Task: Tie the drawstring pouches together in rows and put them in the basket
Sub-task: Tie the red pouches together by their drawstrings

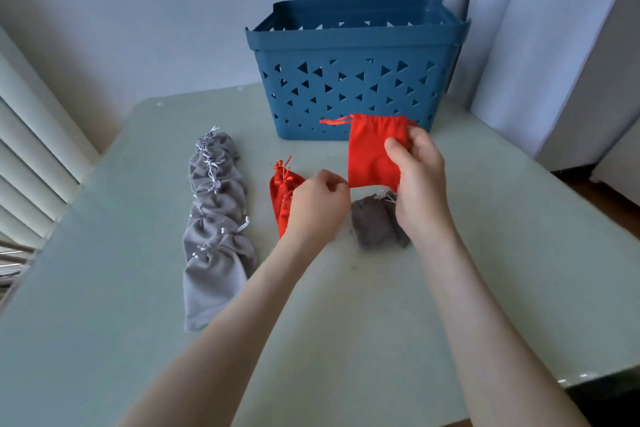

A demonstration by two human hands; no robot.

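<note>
My right hand (417,177) pinches a red drawstring pouch (372,149) and holds it up in front of the blue basket (349,87). My left hand (320,204) pinches the pouch's lower left corner. Under my left hand lie more red pouches (282,191), bunched together. A small heap of grey pouches (375,224) lies below my right hand. On the left, a long row of grey pouches (216,218) tied together stretches along the table.
The basket stands at the back of the pale green table (346,305), close to a curtain (519,28). Window blinds (31,156) run along the left. The table's right edge drops off near a dark floor.
</note>
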